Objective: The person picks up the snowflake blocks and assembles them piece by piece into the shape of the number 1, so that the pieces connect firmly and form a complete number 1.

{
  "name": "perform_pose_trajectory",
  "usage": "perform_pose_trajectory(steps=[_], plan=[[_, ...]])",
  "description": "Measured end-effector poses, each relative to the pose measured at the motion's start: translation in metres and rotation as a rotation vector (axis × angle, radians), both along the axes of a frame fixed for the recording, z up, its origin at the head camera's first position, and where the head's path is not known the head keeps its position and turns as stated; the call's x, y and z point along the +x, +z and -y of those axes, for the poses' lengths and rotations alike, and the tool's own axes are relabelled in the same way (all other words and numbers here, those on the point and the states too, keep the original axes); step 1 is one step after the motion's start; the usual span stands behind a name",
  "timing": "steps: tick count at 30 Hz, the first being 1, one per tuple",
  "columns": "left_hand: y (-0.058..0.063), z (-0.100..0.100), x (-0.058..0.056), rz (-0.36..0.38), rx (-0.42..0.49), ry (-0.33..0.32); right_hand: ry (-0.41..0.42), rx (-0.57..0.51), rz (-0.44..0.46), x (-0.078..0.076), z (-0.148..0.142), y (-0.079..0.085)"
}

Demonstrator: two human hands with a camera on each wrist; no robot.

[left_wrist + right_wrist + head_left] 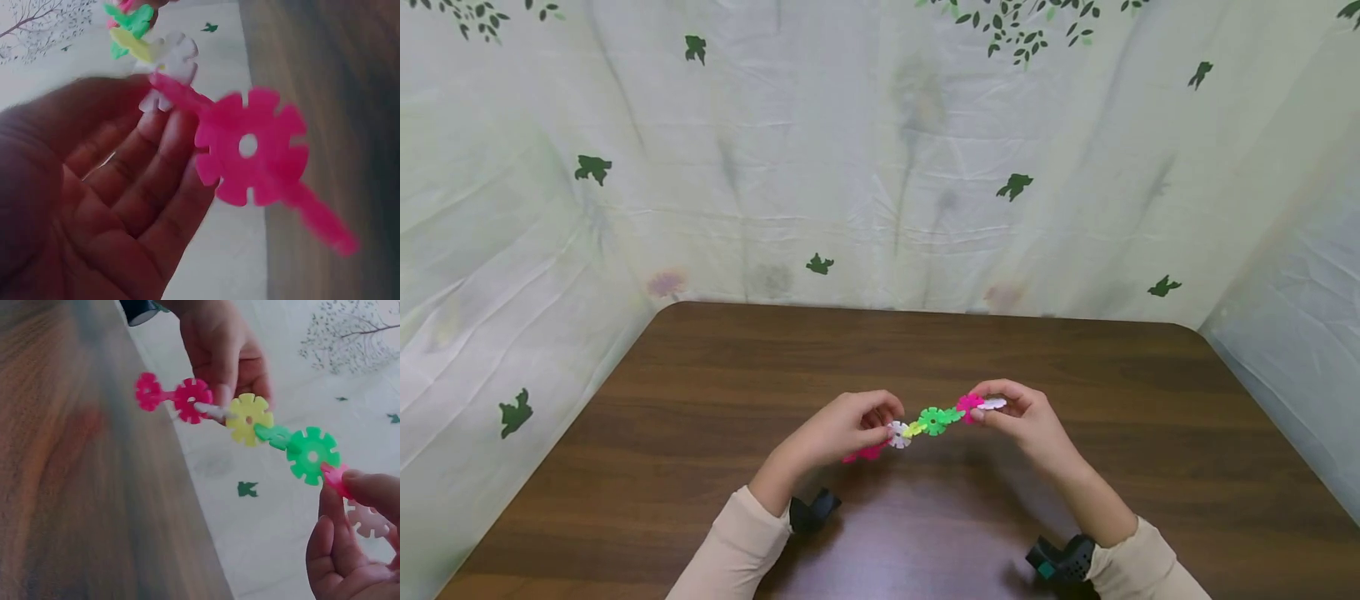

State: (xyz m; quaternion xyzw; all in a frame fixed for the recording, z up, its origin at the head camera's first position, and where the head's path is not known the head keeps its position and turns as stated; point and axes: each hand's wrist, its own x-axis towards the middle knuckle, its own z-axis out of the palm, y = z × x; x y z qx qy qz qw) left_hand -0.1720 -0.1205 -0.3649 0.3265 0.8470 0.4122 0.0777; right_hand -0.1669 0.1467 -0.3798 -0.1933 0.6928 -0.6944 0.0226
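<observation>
A chain of notched plastic flower discs is stretched between both hands above the table. It runs through pink discs, a white disc, a yellow disc, green discs, another pink disc and a white end disc. My left hand pinches the chain at the white disc near the pink end, which hangs free past the hand. My right hand pinches the pink disc near the opposite end between thumb and fingers.
Beneath the hands lies a brown wood-grain table. A pale curtain with green bird and leaf prints hangs behind it and at the sides. Dark wrist cameras are strapped on both wrists.
</observation>
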Motion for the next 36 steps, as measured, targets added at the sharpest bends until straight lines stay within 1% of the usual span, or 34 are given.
perform_pose_trajectory(steps=[2,4,7,9,11,14,16,20,21,24,26,29,33,36], plan=[[-0.002,-0.002,0.0,0.028,0.012,-0.029,-0.023,-0.007,0.009,-0.003,0.0,0.0],[-0.004,-0.007,0.001,0.063,0.031,-0.049,-0.04,-0.037,0.026,-0.006,0.001,0.001],[-0.009,-0.016,0.004,0.146,0.094,-0.086,-0.081,-0.059,0.049,-0.012,0.003,0.003],[-0.013,-0.023,0.006,0.2,0.134,-0.106,-0.085,-0.051,0.054,-0.017,0.004,0.003],[-0.017,-0.03,0.009,0.261,0.176,-0.109,-0.075,-0.017,0.052,-0.023,0.005,0.002],[-0.024,-0.039,0.014,0.343,0.244,-0.084,-0.026,0.031,0.046,-0.034,0.008,-0.002],[-0.029,-0.045,0.016,0.393,0.298,-0.048,0.014,0.062,0.043,-0.042,0.01,-0.008],[-0.039,-0.053,0.021,0.46,0.375,0.027,0.106,0.15,0.04,-0.057,0.014,-0.023],[-0.041,-0.055,0.022,0.472,0.382,0.045,0.126,0.184,0.032,-0.06,0.015,-0.027],[-0.047,-0.057,0.023,0.496,0.379,0.092,0.161,0.297,-0.012,-0.066,0.018,-0.037],[-0.049,-0.058,0.024,0.508,0.362,0.113,0.159,0.38,-0.051,-0.068,0.02,-0.042],[-0.052,-0.058,0.024,0.501,0.315,0.126,0.139,0.492,-0.096,-0.07,0.022,-0.049],[-0.053,-0.059,0.024,0.455,0.246,0.126,0.134,0.584,-0.124,-0.07,0.023,-0.052],[-0.053,-0.059,0.024,0.423,0.209,0.127,0.139,0.632,-0.15,-0.069,0.023,-0.05]])
